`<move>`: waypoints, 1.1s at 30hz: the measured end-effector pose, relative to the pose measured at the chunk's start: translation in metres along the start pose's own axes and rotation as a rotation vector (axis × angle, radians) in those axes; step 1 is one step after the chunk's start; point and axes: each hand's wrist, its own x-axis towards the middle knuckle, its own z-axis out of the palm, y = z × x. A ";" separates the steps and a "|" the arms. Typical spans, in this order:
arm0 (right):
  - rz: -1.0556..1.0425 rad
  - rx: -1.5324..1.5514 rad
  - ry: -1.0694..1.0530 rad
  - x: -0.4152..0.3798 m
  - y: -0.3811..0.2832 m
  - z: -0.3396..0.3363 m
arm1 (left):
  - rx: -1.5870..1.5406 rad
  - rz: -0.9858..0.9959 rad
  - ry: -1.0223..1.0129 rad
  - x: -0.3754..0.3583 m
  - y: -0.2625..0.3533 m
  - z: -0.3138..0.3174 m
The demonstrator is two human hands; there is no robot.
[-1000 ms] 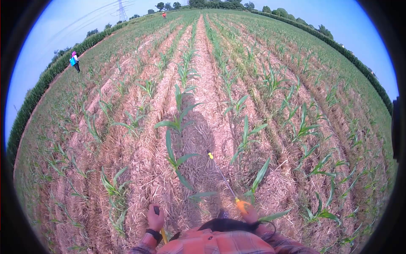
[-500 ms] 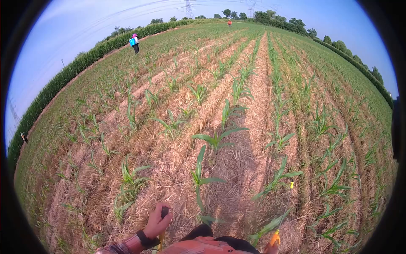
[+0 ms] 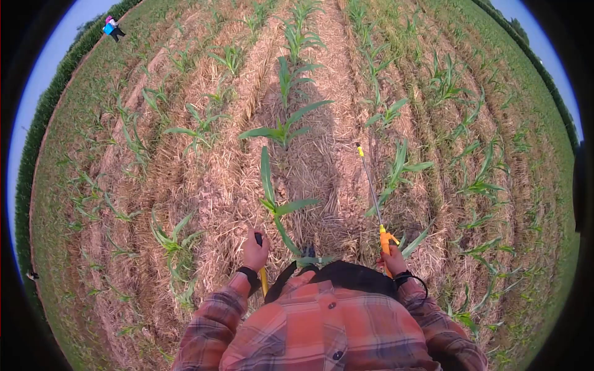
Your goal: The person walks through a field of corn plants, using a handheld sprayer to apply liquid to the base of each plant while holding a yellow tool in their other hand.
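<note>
My left hand is closed around the black grip of a yellow pump lever, low at the left of my body. On the other side, my right hand grips the orange handle of a spray wand. Its thin metal tube slants forward and a little left, ending in a yellow nozzle over the straw-covered soil. A young corn plant stands just ahead, between both hands. Another corn plant grows right of the wand's tube.
Rows of young corn run away from me, with dry straw between them. A person with a blue backpack tank stands far off at the upper left. A tall green crop strip borders the field's left side.
The view has tilted down, bringing my plaid shirt, both forearms and the whole wand into sight. The far person now appears higher and further left. My left hand still grips the lever.
</note>
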 end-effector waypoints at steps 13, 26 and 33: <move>-0.062 -0.577 -0.181 0.059 -0.077 0.069 | -0.423 -0.127 0.044 0.037 0.066 -0.096; 0.063 -0.241 0.139 0.184 -0.108 -0.006 | 0.163 0.098 -0.019 0.221 0.059 0.079; 0.118 -0.001 0.355 0.216 -0.137 -0.060 | 0.075 -0.039 -0.073 0.269 0.101 0.081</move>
